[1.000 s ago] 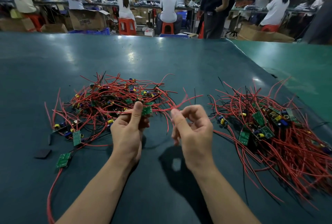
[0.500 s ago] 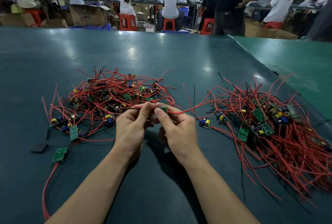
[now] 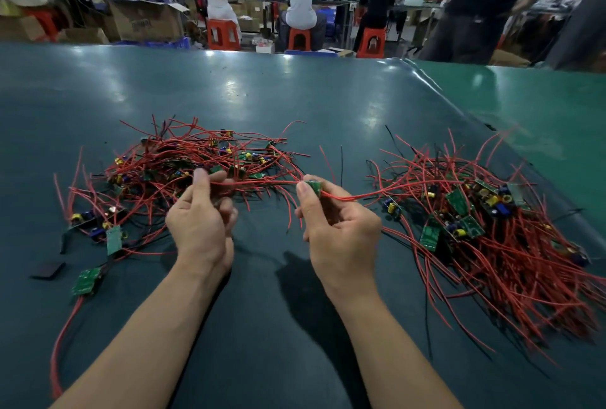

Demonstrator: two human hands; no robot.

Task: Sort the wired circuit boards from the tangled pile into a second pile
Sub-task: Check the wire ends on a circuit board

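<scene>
Green circuit board [image 3: 313,187] pinched, apparently unlabelled.

Your counter [image 3: 295,97] wears a smooth, dark teal mat with a soft sheen that catches the ceiling lights. Your wires [image 3: 524,261] have glossy red plastic sleeves. Your boards [image 3: 429,238] look matt green, and the stools [image 3: 223,34] are shiny orange plastic.

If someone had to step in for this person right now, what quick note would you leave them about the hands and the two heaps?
Right hand: pinches a small green board above the table.
Left hand: grips red wires at the near edge of the tangled pile.
Sorted pile: lies to the right, already holding many boards.
Done: a good share moved.
Left: free this board, lay it on the sorted pile, then work through the remaining tangle.
</scene>
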